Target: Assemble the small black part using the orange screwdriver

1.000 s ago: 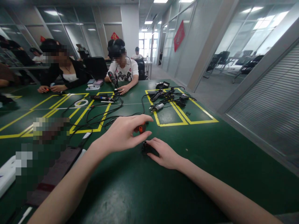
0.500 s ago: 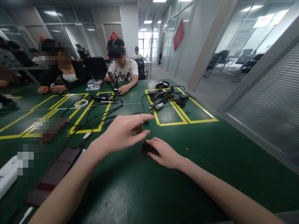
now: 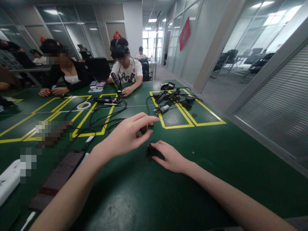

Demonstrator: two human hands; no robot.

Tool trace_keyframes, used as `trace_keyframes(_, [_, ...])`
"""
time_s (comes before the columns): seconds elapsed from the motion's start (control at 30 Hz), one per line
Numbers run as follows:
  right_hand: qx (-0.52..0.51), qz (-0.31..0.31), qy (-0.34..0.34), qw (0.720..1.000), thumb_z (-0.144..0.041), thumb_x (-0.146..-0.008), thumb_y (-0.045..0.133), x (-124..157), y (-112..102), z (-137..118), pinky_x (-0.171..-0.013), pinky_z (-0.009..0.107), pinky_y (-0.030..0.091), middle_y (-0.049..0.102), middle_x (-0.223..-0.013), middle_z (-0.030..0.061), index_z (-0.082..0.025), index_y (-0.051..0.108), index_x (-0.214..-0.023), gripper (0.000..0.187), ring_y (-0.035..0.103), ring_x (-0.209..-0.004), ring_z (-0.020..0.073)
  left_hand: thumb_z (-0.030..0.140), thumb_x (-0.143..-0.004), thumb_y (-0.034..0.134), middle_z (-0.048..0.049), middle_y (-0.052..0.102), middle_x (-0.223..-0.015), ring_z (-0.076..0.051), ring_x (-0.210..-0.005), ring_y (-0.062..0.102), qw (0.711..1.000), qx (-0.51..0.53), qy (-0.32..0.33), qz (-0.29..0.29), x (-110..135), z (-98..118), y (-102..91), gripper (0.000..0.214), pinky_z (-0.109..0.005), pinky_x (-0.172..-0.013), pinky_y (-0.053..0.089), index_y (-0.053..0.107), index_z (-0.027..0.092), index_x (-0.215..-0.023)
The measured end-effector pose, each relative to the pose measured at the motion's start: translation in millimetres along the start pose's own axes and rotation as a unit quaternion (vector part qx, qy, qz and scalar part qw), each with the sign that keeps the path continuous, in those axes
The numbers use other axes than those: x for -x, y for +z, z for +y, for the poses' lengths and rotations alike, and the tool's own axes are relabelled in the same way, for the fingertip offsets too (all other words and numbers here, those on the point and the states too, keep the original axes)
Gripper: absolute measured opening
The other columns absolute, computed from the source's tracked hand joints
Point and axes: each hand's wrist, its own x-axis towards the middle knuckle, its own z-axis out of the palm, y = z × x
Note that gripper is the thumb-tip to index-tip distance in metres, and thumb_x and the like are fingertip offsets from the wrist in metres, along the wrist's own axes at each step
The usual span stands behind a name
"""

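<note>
Over the green table (image 3: pixel 149 195), my left hand (image 3: pixel 122 134) is curled round a black-and-orange object (image 3: pixel 144 129), its index finger stretched out above and its thumb below. Most of that object is hidden by the fingers, so its kind does not show. Just below and to the right, my right hand (image 3: pixel 169 157) pinches a small black part (image 3: pixel 150 150) against the tabletop. A short round stub stands up from this part near the fingertips. The two hands are close but apart.
Yellow tape boxes (image 3: pixel 179 126) hold black cables and adapters (image 3: pixel 185 102) ahead. A spring (image 3: pixel 194 115) lies there. To the left are a cable (image 3: pixel 115 115), a white ring (image 3: pixel 83 106), a phone (image 3: pixel 59 176) and a power strip (image 3: pixel 9 181). Co-workers (image 3: pixel 126 69) sit opposite.
The fingers of my left hand have closed more around the black-and-orange object, which now shows more black. My right hand and the black part have barely moved.
</note>
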Motion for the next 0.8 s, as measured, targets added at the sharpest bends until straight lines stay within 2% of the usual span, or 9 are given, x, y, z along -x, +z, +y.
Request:
trace_keyframes(0.17, [-0.001, -0.001, -0.001, 1.000, -0.015, -0.092, 0.064, -0.1, -0.5, 0.0, -0.093, 0.048, 0.058, 0.071, -0.116, 0.0157, -0.015, 0.059, -0.127, 0.036, 0.065, -0.106, 0.0283, 0.012, -0.090, 0.055, -0.0092, 0.068, -0.115, -0.014, -0.084, 0.065, 1.000, 0.004, 0.007, -0.011, 2.6, 0.7, -3.3, 0.037, -0.024, -0.071, 0.051, 0.066, 0.016, -0.125])
trace_keyframes(0.33, [0.001, 0.004, -0.006, 1.000, -0.016, -0.093, 0.063, 0.1, 0.1, 0.6, -0.092, 0.049, 0.058, 0.071, -0.116, 0.0172, -0.014, 0.059, -0.128, 0.036, 0.065, -0.107, 0.0292, 0.012, -0.090, 0.055, -0.0053, 0.070, -0.100, -0.013, -0.079, 0.064, 1.000, -0.003, -0.001, -0.019, 3.4, 0.2, -5.7, 0.040, -0.023, -0.070, 0.050, 0.066, 0.018, -0.128])
trace_keyframes(0.47, [0.004, 0.002, -0.004, 1.000, -0.017, -0.093, 0.063, 0.4, 0.1, 1.1, -0.093, 0.049, 0.058, 0.071, -0.117, 0.0171, -0.015, 0.059, -0.129, 0.037, 0.065, -0.108, 0.0291, 0.021, -0.096, 0.060, -0.0052, 0.072, -0.101, -0.015, -0.085, 0.066, 0.999, -0.024, -0.009, -0.021, 3.7, -4.1, -7.0, 0.039, -0.024, -0.073, 0.050, 0.064, 0.021, -0.135])
trace_keyframes(0.6, [0.001, -0.001, -0.002, 1.000, -0.017, -0.092, 0.064, 0.2, -0.1, 1.4, -0.094, 0.049, 0.057, 0.070, -0.118, 0.0159, -0.016, 0.059, -0.130, 0.038, 0.065, -0.108, 0.0285, 0.030, -0.097, 0.062, -0.0061, 0.073, -0.103, -0.017, -0.086, 0.067, 0.999, -0.037, -0.010, -0.018, 4.4, -3.8, -7.9, 0.036, -0.025, -0.074, 0.050, 0.066, 0.020, -0.132])
trace_keyframes(0.8, [0.000, -0.006, 0.002, 1.000, -0.016, -0.092, 0.063, -0.4, -0.2, 0.9, -0.092, 0.049, 0.058, 0.071, -0.115, 0.0168, -0.014, 0.059, -0.127, 0.035, 0.065, -0.107, 0.0288, 0.016, -0.092, 0.056, -0.0059, 0.070, -0.108, -0.015, -0.086, 0.065, 1.000, -0.010, 0.000, -0.019, 4.8, 1.1, -8.3, 0.053, -0.023, -0.072, 0.049, 0.057, 0.021, -0.145])
